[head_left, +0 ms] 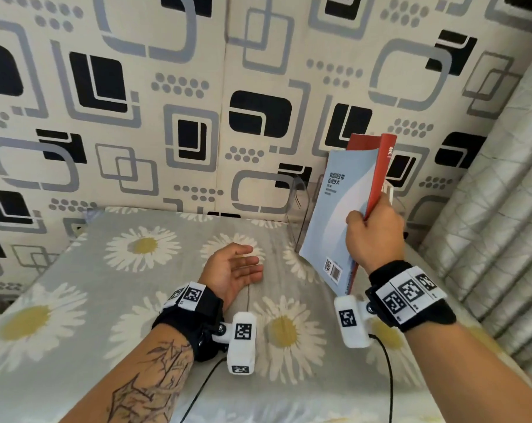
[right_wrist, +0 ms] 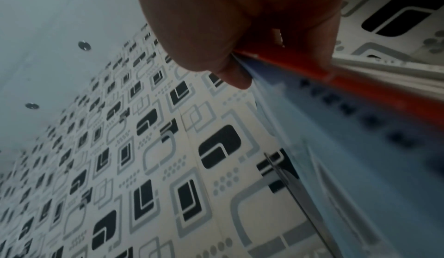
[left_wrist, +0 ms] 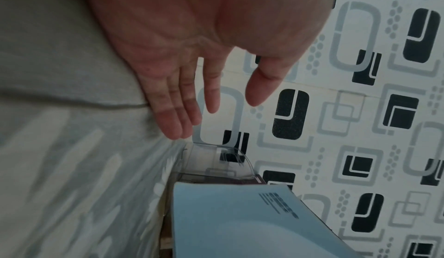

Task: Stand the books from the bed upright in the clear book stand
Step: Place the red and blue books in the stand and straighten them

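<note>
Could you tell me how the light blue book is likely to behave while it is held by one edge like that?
The light blue book is probably floppy: its soft cover curves away where the right hand pinches it with the red book. It looks thin, so likely light. Unsupported in the clear book stand, it may slump.

Right hand (head_left: 376, 236): raised, back facing up, fingers and thumb curled, pinching the books (head_left: 347, 206) at their lower edge. Left hand (head_left: 232, 268): low over the bed (head_left: 106, 300), palm turned up and inward, fingers straight and relaxed, holding nothing. Both wrists wear black straps.
</note>
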